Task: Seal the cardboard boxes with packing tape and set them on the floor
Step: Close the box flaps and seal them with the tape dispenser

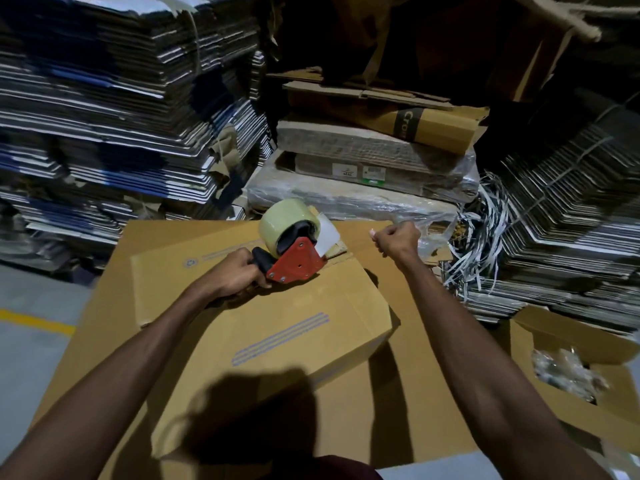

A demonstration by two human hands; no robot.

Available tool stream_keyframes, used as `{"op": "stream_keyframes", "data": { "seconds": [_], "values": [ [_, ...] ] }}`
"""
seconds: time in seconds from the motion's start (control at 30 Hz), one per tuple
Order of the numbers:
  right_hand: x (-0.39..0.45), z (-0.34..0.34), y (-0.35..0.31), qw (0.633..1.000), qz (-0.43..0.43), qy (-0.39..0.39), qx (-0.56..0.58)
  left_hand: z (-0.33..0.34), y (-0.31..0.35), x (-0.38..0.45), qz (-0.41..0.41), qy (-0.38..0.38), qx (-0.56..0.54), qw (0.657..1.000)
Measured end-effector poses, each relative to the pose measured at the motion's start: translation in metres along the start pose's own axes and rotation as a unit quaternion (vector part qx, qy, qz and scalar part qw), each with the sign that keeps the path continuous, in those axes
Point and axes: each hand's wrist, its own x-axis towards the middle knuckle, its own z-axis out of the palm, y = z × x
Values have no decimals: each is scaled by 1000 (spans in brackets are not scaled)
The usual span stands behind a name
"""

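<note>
From the head view, the left hand [235,275] wraps its fingers tight round the handle of the tape gun [291,251], which sits on top of the cardboard box [263,327]. The box lies on a bigger flat carton [408,393]. The right hand [396,240] is curled near the far edge; I cannot tell if it pinches tape. To tape well, press the gun down flat and pull straight along the seam.

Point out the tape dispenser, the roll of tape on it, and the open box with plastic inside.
tape dispenser [298,263]: head view, on its red side plate.
roll of tape [277,221]: head view, on the roll's outer face.
open box [530,341]: head view, on its near flap.
</note>
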Motion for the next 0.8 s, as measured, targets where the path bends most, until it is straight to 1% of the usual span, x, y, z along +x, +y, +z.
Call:
{"op": "stream_keyframes", "data": {
  "seconds": [0.13, 0.27, 0.37, 0.47, 0.63, 0.8],
  "values": [
    [5, 12, 0, 1000, -9, -7, -22, 4, -9, 1, -20, -2, 3, 1000],
    [10, 20, 7, 999, -17, -3, -41, 9, -15, 5, -19, -3, 32, 999],
    [13, 25, 15, 999, -16, -7, -42, 12, -21, 7, -30, 1, 23, 999],
    [14, 30, 20, 999, -10, -5, -44, 12, -24, 9, -34, 3, 20, 999],
    [11, 38, 33, 999, 18, -15, -31, 13, -25, 10, -21, 21, 66, 997],
    [6, 36, 27, 1000, 21, -14, -18, 12, -26, 10, -34, 2, 37, 999]
  ]
}}
